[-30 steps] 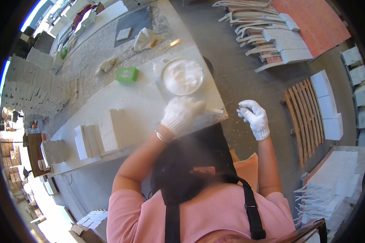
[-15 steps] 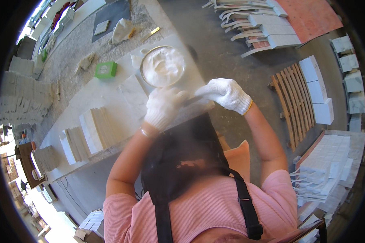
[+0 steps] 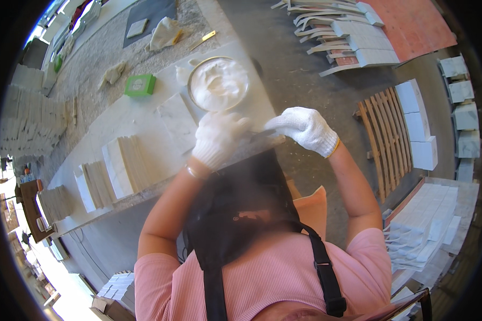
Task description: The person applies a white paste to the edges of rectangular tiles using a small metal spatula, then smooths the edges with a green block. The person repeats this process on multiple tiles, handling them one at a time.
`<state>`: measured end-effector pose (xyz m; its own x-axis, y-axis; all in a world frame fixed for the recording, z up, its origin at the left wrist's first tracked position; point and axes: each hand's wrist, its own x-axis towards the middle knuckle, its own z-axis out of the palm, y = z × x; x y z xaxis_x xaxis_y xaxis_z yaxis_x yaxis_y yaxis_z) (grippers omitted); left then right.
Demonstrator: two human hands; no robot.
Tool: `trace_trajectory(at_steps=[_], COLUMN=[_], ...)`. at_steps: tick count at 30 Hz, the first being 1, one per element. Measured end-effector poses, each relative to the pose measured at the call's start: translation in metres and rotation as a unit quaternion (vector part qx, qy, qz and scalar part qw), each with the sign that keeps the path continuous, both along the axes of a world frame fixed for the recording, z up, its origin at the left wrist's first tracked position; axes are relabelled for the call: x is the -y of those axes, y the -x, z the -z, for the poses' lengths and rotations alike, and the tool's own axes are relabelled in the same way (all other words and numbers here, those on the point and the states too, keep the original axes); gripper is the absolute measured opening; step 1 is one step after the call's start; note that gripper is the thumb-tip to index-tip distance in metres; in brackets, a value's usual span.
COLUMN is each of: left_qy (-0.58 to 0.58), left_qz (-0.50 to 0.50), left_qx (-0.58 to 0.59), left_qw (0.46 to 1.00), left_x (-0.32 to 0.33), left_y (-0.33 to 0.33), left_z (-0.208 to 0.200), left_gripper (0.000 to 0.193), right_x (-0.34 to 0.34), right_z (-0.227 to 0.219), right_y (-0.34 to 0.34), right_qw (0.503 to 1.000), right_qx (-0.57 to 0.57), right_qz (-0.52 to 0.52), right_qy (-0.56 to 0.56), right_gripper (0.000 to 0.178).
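Note:
Both my hands wear white knitted gloves and meet over the near end of the marble-topped bench. My right hand is closed on a thin dark flat tool, blurred, reaching toward the left. Close to its other end is my left hand, fingers curled; what it grips, if anything, is hidden and smeared. Just beyond my left hand stands a round bowl of white paste. A pale marble tile lies flat to the left of the bowl.
On the bench's left stand rows of upright tiles. A green box, crumpled cloths and a yellow-handled tool lie farther off. Rightward on the floor are a wooden pallet and stacked white boxes.
My hands stay close together over the bench end, with the right hand slightly lower in view. The head view has shifted a little; the dark tool remains between my hands.

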<state>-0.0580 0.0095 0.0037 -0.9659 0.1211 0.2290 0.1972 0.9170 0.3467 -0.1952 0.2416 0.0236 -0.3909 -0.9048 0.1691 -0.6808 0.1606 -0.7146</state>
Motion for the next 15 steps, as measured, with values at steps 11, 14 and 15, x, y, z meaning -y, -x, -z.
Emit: trace_trajectory(at_steps=[11,14,15], left_qy=[0.003,0.004,0.006], left_qz=[-0.001,-0.002,-0.003], left_qx=[-0.023,-0.034,-0.025], left_qw=[1.0,0.999,1.0], left_x=[0.0,0.0,0.0], left_y=[-0.001,0.0,0.0], left_z=[0.0,0.005,0.006], left_gripper=[0.012,0.015,0.016], right_x=[-0.009,-0.009,-0.008], right_z=[0.003,0.01,0.013], right_y=[-0.031,-0.047,-0.051], right_qw=[0.993,0.984,0.981], right_qx=[-0.013,-0.009,-0.004], right_qz=[0.12,0.173,0.19], right_qy=[0.01,0.031,0.038], right_gripper=[0.027,0.031,0.031])
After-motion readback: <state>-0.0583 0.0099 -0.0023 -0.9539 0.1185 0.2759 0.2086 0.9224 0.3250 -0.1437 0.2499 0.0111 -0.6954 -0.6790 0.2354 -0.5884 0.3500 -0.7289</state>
